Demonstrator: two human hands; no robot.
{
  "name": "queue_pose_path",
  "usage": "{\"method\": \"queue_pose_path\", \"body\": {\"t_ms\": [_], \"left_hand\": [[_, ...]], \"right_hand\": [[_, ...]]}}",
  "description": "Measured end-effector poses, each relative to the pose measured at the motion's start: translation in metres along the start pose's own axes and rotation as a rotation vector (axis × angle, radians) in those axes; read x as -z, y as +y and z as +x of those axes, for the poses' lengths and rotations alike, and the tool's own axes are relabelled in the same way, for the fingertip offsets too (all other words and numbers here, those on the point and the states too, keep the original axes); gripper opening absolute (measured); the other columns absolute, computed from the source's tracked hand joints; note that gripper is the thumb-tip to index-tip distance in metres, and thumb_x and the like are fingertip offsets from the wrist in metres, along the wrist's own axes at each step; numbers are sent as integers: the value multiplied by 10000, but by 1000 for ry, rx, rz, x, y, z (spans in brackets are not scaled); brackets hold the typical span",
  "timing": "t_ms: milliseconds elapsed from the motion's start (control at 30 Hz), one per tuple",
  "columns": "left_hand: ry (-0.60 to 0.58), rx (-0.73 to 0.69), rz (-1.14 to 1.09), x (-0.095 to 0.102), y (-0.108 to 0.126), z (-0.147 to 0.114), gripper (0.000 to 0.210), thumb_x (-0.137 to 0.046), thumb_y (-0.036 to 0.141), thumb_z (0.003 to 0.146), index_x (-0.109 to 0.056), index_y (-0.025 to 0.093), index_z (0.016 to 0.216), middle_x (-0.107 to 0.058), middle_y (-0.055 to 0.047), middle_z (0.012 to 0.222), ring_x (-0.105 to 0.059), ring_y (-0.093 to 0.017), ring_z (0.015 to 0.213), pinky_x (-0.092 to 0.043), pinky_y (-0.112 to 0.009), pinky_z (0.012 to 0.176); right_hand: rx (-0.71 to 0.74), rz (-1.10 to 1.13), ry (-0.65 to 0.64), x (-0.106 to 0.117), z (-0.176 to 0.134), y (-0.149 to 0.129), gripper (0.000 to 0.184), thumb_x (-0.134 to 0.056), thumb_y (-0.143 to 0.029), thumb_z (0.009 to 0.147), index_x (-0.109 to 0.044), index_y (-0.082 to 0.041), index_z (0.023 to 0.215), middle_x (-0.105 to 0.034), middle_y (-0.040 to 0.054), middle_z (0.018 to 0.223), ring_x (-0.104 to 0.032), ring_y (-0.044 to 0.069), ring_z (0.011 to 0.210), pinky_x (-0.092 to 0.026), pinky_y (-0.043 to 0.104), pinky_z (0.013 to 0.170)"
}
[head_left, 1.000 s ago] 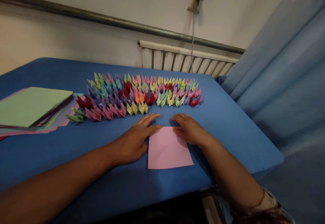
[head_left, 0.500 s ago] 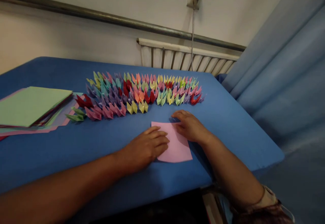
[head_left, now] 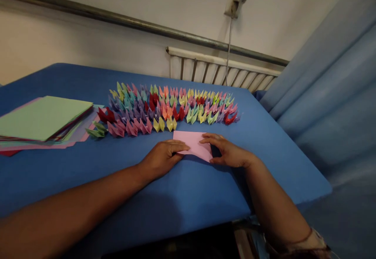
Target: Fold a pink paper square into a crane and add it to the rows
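Well, pink paper (head_left: 192, 143) (curved) between both hands (head_left: 161, 156) (head_left: 230, 151).

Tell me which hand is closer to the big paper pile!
Left: the left hand is right of the paper pile, not touching it; the right hand is farther right.

The pink sheet (head_left: 191, 138) now has its near edge raised.

Pink sheet (head_left: 194, 138) partly hidden by left hand (head_left: 163, 155), paper stack (head_left: 44, 118) cut off at left edge.
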State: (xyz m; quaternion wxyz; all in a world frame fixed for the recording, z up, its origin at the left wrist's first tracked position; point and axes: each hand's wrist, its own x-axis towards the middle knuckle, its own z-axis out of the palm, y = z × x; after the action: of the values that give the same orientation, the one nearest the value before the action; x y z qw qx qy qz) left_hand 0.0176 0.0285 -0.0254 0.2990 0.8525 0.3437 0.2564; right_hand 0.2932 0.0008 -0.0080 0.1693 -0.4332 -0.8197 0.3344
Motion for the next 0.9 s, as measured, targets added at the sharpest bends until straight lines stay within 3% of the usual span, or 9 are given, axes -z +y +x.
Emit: {"method": "queue_pose_path", "body": {"t_ms": [167,267,367,500,633,767,900], "left_hand": [[61,204,-200,3,4,1,263,-578,318,833,-770,255,1001,-757,-1,1095,-696,-218,1037,-504,-386,1013],[50,267,-248,3,5,2,276,-585,361,826,-768,255,1003,-758,-1,1090,-697,-224,1033,-508,-395,1006],[28,189,-184,1,1,1,270,-572,296,828,-766,241,1008,-745,-22,1132,-677,-216,1071,-480,-401,1037],[12,46,-5,1,-9,3,237,-607,239,815,-769,254,987,-735,-34,1139,-628,-224,1126,-429,-433,1075],[37,67,62,4,-12,5,174,-608,309,853,-772,260,883,-735,-36,1041,-609,-244,1094,-443,-428,1025],[-4,134,78,5,-6,5,267,-558,390,894,-746,222,807,-714,-48,893,-614,-246,986,-473,-399,924],[-2,128,251,3,-2,3,282,-565,407,883,-732,199,792,-693,-81,1037,-552,-293,1089,-409,-473,982]], "right_hand": [[75,83,-52,9,-4,-2,744,-591,-29,723,-480,-313,1402,-384,49,1542,-309,241,1449,-236,505,1177],[15,35,-15,3,-2,-1,678,-680,-91,731,-529,-292,1360,-369,71,1545,-293,248,1454,-240,489,1175],[-18,-13,92,-11,8,5,454,-758,-174,745,-651,-250,1180,-414,106,1496,-368,252,1405,-299,474,1139],[-21,37,214,-21,19,16,59,-683,-168,824,-707,-200,867,-597,96,1273,-535,212,1230,-386,423,1072],[-91,153,294,-20,20,19,100,-644,-226,842,-713,-192,905,-654,69,1132,-609,195,1044,-460,385,983],[-190,304,263,-19,17,14,152,-601,-271,852,-709,-194,926,-699,37,966,-633,195,910,-501,347,859],[-383,128,290,-20,15,9,96,-652,-284,792,-689,-196,804,-679,15,786,-595,178,729,-464,295,694]]}}
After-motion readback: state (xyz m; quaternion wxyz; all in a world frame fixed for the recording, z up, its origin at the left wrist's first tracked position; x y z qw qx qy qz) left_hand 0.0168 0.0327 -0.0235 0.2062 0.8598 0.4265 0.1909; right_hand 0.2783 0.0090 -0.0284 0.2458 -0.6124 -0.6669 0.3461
